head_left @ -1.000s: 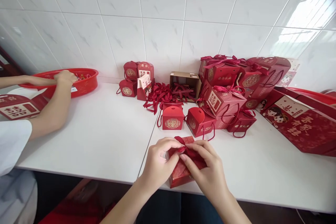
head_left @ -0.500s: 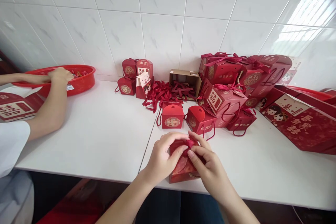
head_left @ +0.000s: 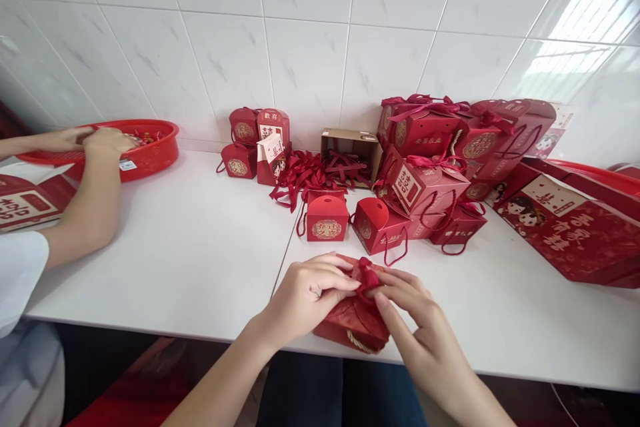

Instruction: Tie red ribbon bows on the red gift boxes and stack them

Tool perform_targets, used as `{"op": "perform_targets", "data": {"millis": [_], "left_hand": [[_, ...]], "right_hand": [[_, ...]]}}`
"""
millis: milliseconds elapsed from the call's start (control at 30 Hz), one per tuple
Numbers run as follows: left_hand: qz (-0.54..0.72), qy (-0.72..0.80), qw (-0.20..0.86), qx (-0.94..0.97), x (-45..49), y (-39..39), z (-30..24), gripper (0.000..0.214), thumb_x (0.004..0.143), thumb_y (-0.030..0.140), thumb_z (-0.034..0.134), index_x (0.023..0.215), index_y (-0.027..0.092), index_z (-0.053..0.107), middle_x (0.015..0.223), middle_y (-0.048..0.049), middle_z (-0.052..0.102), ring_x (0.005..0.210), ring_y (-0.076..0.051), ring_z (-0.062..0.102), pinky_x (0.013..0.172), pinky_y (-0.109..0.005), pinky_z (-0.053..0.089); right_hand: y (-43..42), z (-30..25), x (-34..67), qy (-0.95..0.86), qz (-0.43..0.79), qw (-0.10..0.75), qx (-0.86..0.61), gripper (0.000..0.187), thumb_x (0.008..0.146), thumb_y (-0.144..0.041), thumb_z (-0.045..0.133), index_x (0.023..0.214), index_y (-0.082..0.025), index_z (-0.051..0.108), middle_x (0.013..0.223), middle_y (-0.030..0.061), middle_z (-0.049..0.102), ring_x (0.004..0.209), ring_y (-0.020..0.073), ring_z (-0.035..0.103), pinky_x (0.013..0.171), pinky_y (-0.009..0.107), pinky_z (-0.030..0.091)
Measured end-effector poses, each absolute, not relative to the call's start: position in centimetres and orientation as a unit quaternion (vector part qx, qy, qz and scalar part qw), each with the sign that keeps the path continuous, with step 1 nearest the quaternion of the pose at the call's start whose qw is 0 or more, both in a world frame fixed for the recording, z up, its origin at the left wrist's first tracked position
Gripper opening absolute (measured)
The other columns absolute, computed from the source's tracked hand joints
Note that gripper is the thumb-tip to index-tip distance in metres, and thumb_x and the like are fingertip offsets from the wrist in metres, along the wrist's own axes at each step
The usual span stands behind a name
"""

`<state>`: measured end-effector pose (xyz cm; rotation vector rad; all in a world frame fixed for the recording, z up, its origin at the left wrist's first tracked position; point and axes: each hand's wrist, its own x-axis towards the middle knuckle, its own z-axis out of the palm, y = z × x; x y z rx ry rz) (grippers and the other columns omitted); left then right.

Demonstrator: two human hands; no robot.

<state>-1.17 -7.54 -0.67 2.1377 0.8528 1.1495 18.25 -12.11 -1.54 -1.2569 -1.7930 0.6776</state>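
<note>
A small red gift box (head_left: 353, 321) lies tilted at the near edge of the white table (head_left: 200, 260), a dark red ribbon (head_left: 367, 275) bunched on its top. My left hand (head_left: 305, 297) rests on the box's left side, fingertips pinched on the ribbon. My right hand (head_left: 417, 310) comes in from the right, with thumb and forefinger closed on the same ribbon. Both hands meet over the box lid.
Behind stand several red gift boxes (head_left: 327, 217) with cord handles, loose red ribbons (head_left: 305, 177), an open cardboard box (head_left: 351, 153) and large red bags (head_left: 575, 230) at right. At left another person's hands (head_left: 103, 140) reach into a red tray (head_left: 140, 147).
The box has tipped lower toward the table edge. My fingers have shifted on the ribbon, which now stands up in a bunch. The other person's hands stayed at the tray.
</note>
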Motion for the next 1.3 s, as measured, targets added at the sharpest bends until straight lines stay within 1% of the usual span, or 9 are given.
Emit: {"op": "perform_targets", "data": {"millis": [100, 267, 367, 567, 700, 767, 933, 1100, 1300], "left_hand": [[0.409, 0.302, 0.296, 0.809, -1.6, -7.2, -0.4, 0.019, 0.084, 0.014, 0.061, 0.088, 0.023, 0.077, 0.086, -0.004, 0.077, 0.097, -0.021, 0.068, 0.092, -0.036, 0.054], [0.38, 0.294, 0.353, 0.803, -2.0, -6.6, 0.0, 0.019, 0.082, 0.013, 0.063, 0.087, 0.025, 0.077, 0.09, -0.003, 0.076, 0.099, -0.021, 0.068, 0.095, -0.035, 0.052], [0.37, 0.279, 0.385, 0.798, -2.0, -6.2, 0.2, 0.016, 0.081, 0.014, 0.065, 0.086, 0.023, 0.077, 0.094, -0.0046, 0.076, 0.098, -0.021, 0.068, 0.092, -0.034, 0.054], [0.37, 0.232, 0.357, 0.826, -1.7, -6.6, 0.7, 0.021, 0.08, 0.006, 0.061, 0.091, 0.017, 0.075, 0.095, -0.0072, 0.075, 0.096, -0.02, 0.069, 0.087, -0.029, 0.055], [0.366, 0.238, 0.305, 0.847, -1.6, -7.3, 1.2, 0.017, 0.08, 0.008, 0.063, 0.09, 0.016, 0.074, 0.09, -0.0065, 0.075, 0.094, -0.019, 0.069, 0.088, -0.028, 0.054], [0.365, 0.239, 0.286, 0.853, -1.7, -7.5, 1.3, 0.018, 0.081, 0.007, 0.061, 0.09, 0.017, 0.073, 0.092, -0.0064, 0.075, 0.095, -0.018, 0.068, 0.087, -0.027, 0.054], [0.345, 0.263, 0.241, 0.868, -1.9, -7.9, 1.3, 0.017, 0.084, 0.008, 0.058, 0.092, 0.015, 0.071, 0.092, -0.007, 0.072, 0.095, -0.017, 0.065, 0.089, -0.028, 0.052], [0.289, 0.301, 0.202, 0.886, -2.1, -8.2, 1.7, 0.018, 0.086, 0.01, 0.056, 0.094, 0.015, 0.07, 0.085, -0.005, 0.067, 0.085, -0.015, 0.06, 0.08, -0.027, 0.05], [0.224, 0.329, 0.164, 0.902, -2.4, -8.4, 2.8, 0.017, 0.085, 0.007, 0.054, 0.084, 0.016, 0.069, 0.079, -0.003, 0.061, 0.085, -0.016, 0.054, 0.074, -0.026, 0.047]], "right_hand": [[-11.7, -0.9, 19.6, -0.754, 0.206, 0.399, -0.479, 0.016, 0.09, -0.027, 0.051, 0.089, -0.023, 0.067, 0.096, 0.0098, 0.069, 0.092, 0.025, 0.063, 0.081, 0.041, 0.051], [-9.3, -0.2, 20.4, -0.824, 0.202, 0.35, -0.397, 0.038, 0.087, -0.016, 0.051, 0.124, -0.022, 0.052, 0.12, 0.0097, 0.062, 0.107, 0.0215, 0.06, 0.09, 0.035, 0.05], [-8.8, 0.5, 20.4, -0.843, 0.216, 0.291, -0.398, 0.031, 0.089, -0.015, 0.047, 0.117, -0.024, 0.058, 0.104, 0.0056, 0.069, 0.087, 0.0173, 0.066, 0.075, 0.028, 0.053], [-12.0, 2.7, 21.5, -0.866, 0.053, 0.246, -0.432, 0.02, 0.092, -0.019, 0.047, 0.104, -0.025, 0.061, 0.077, 0.0011, 0.069, 0.062, 0.0172, 0.063, 0.057, 0.028, 0.045], [-13.4, 4.6, 22.2, -0.884, 0.114, 0.169, -0.421, 0.015, 0.093, -0.032, 0.05, 0.106, -0.026, 0.055, 0.064, -0.0028, 0.065, 0.052, 0.0158, 0.059, 0.049, 0.026, 0.041], [-12.7, 5.1, 22.0, -0.88, 0.153, 0.136, -0.429, 0.017, 0.094, -0.037, 0.048, 0.106, -0.026, 0.054, 0.068, -0.002, 0.065, 0.056, 0.0163, 0.06, 0.051, 0.026, 0.043], [-9.1, 4.3, 21.2, -0.891, 0.233, 0.173, -0.35, 0.021, 0.095, -0.029, 0.049, 0.115, -0.025, 0.051, 0.108, 0.0059, 0.062, 0.091, 0.0171, 0.06, 0.077, 0.028, 0.049], [-8.1, 2.6, 20.8, -0.908, 0.208, 0.207, -0.298, 0.019, 0.095, -0.016, 0.042, 0.109, -0.019, 0.054, 0.091, 0.0056, 0.058, 0.076, 0.0136, 0.055, 0.066, 0.024, 0.046], [-8.1, 2.2, 21.2, -0.955, 0.08, 0.183, -0.217, 0.041, 0.097, -0.012, 0.034, 0.13, -0.025, 0.054, 0.09, 0.0082, 0.053, 0.077, 0.0162, 0.05, 0.062, 0.025, 0.044]]}}
